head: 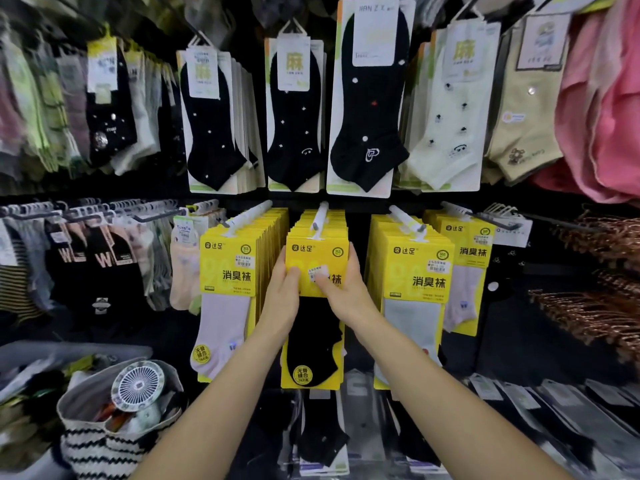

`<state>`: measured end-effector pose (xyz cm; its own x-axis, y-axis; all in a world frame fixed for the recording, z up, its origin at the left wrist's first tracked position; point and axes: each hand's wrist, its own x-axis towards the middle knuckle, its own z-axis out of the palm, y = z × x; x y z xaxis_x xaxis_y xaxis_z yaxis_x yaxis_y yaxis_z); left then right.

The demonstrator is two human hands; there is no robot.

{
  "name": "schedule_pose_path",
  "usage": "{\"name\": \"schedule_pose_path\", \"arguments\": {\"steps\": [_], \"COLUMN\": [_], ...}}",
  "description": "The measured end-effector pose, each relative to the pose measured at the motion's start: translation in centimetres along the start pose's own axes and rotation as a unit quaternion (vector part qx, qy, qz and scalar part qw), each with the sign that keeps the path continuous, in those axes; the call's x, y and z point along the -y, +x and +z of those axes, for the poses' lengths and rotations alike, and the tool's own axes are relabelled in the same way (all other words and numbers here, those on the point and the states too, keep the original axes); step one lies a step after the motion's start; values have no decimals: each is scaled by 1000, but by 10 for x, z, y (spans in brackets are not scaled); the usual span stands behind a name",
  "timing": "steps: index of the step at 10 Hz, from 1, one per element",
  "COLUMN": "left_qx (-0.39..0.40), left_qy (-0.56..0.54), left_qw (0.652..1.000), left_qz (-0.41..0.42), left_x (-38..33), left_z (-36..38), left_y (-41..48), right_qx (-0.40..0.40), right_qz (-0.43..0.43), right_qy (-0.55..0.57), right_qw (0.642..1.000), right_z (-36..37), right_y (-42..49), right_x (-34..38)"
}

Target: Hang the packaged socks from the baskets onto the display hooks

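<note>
Left grip (284,289) and right grip (341,282) pinch side edges of yellow sock pack (317,254), thumbs on front. Pack sits between grips, top at hook (320,216) just above. Likely light: card header stiff, black sock below floppy. Hold card edges, not sock.

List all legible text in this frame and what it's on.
"达足": held yellow pack
"SGS": round badge on it
"消臭袜": left yellow pack
"无骨缝合": round sticker
"麻": top-row card
"JIAN Z", rest blurred: tall card
"TuTaTa": peach sock label
"WL": black socks
Price stickers: too small to read
</note>
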<state>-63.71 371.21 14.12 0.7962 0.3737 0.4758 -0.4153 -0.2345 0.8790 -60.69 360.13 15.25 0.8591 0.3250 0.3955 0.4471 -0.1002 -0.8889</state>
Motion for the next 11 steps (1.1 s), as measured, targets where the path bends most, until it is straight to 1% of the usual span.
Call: {"name": "schedule_pose_path", "arguments": {"steps": [1, 2, 3, 4, 5, 6, 7, 8, 9, 10, 11], "left_qx": [-21, -92, -64, -9, 71, 102, 114, 131, 126, 124, 131], "left_qy": [2, 49, 62, 45, 40, 44, 17, 16, 18, 54, 38], "left_qw": [999, 995, 993, 996, 997, 992, 984, 984, 985, 982, 976], "left_qz": [-26, 8, 80, 71, 16, -61, -136, -122, -120, -133, -167], "left_x": [6, 11, 0, -7, -7, -3, 7, 8, 5, 18, 30], "left_z": [-2, -5, 6, 25, 69, 95, 118, 124, 125, 114, 109], "left_y": [-15, -48, -71, -77, -73, -67, -61, -63, -59, -79, -104], "right_qx": [19, 65, 3, -105, -220, -201, -115, -79, -67, -51, -55], "right_qz": [7, 6, -16, -27, -18, 18, 29, 9, 6, 30, 83], "right_qy": [4, 11, 34, 14, -12, -34, -54, -81, -86, -72, -23], "right_qw": [1000, 998, 999, 994, 975, 979, 991, 994, 994, 996, 995], "right_z": [-7, -19, -44, -68, -102, -115, -120, -118, -119, -131, -137], "right_y": [-16, -56, -88, -96, -91, -81, -73, -69, -67, -83, -99], "right_x": [-4, -26, -46, -55, -62, -64, -71, -73, -72, -83, -93]}}
